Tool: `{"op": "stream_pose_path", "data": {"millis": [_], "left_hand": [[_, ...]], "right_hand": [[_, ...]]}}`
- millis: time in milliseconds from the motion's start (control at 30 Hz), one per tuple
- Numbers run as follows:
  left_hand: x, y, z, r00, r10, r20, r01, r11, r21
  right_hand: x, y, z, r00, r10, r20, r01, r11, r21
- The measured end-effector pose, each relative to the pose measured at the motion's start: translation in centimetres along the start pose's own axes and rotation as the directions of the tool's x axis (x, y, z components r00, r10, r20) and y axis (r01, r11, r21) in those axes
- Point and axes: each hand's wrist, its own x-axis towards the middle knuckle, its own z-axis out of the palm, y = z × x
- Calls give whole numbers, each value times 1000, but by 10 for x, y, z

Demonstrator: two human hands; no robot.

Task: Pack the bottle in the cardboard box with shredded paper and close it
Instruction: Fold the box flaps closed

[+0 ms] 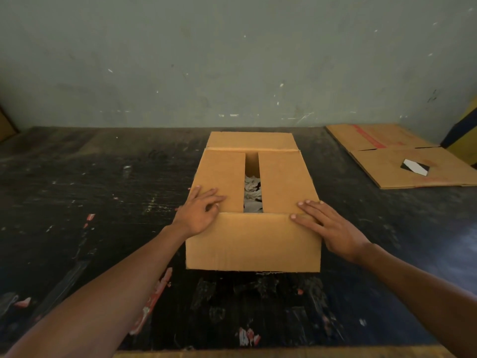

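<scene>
From the head camera I see my left hand (200, 211) spread flat, fingers loosely apart, pressing the left inner flap (220, 180) of the cardboard box (254, 241) near its front corner; it grips nothing. My right hand (329, 227) is also flat and open, fingers together, lying across the front right corner where the right inner flap (285, 182) meets the near outer flap, which hangs toward me. The two inner flaps are folded down with a narrow gap between them, and through it I see crumpled pale shredded paper (253, 192). I cannot see the bottle. The far outer flap (251, 140) tilts away. The box is smooth tan corrugated board, sitting on a dark, scuffed table (90, 177). A flattened cardboard sheet (395, 156) lies well apart at the right rear.
</scene>
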Motion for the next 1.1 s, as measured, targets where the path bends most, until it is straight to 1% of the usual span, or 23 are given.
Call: {"op": "stream_pose_path", "data": {"millis": [67, 167, 333, 400, 533, 600, 667, 700, 800, 867, 933, 1000, 1033, 1067, 1100], "left_hand": [[1, -1, -1, 1000, 4, -16, -5, 997, -81], [0, -3, -4, 1000, -10, -22, 6, 985, -175], [0, -2, -2, 999, -19, -31, 13, 984, -180], [0, 1, -3, 999, -40, -34, 32, 978, -207], [-1, 7, -7, 990, -125, -68, 93, 931, -353], [-2, 9, -11, 988, -144, -61, 102, 890, -444], [-5, 13, -18, 983, -177, -51, 120, 827, -549], [-8, 15, -23, 977, -211, -38, 144, 778, -612], [-10, 14, -37, 954, -293, 56, 226, 585, -779], [-10, 6, -43, 950, -298, 95, 237, 487, -840], [-11, -2, -47, 952, -290, 101, 216, 399, -891], [-13, -7, -47, 951, -298, 83, 173, 291, -941], [-14, -10, -46, 948, -312, 70, 154, 255, -955], [-15, -11, -44, 944, -324, 61, 146, 245, -958], [-16, -11, -42, 941, -333, 50, 142, 257, -956]], "right_hand": [[0, 2, 0, 1000, -14, -4, 14, 1000, 1], [0, 6, -6, 999, -36, 25, 36, 999, -7], [1, 11, -11, 996, -49, 76, 50, 999, -15], [0, 13, -13, 996, -53, 76, 54, 998, -14], [-11, 18, -14, 999, 5, 35, -6, 999, 38], [-16, 20, -13, 999, 51, 15, -52, 994, 99], [-16, 20, -13, 996, 88, 2, -87, 978, 190], [-15, 20, -13, 995, 99, -16, -92, 969, 231], [-10, 17, -12, 988, 144, -52, -117, 932, 344], [-7, 15, -14, 981, 181, -71, -136, 899, 417], [-2, 13, -15, 962, 243, -122, -150, 849, 507], [4, 9, -18, 927, 363, -100, -216, 730, 648], [10, 6, -22, 902, 425, -78, -251, 660, 708], [16, 3, -27, 870, 490, -57, -280, 586, 760], [23, 1, -32, 835, 549, -19, -309, 498, 810]]}}
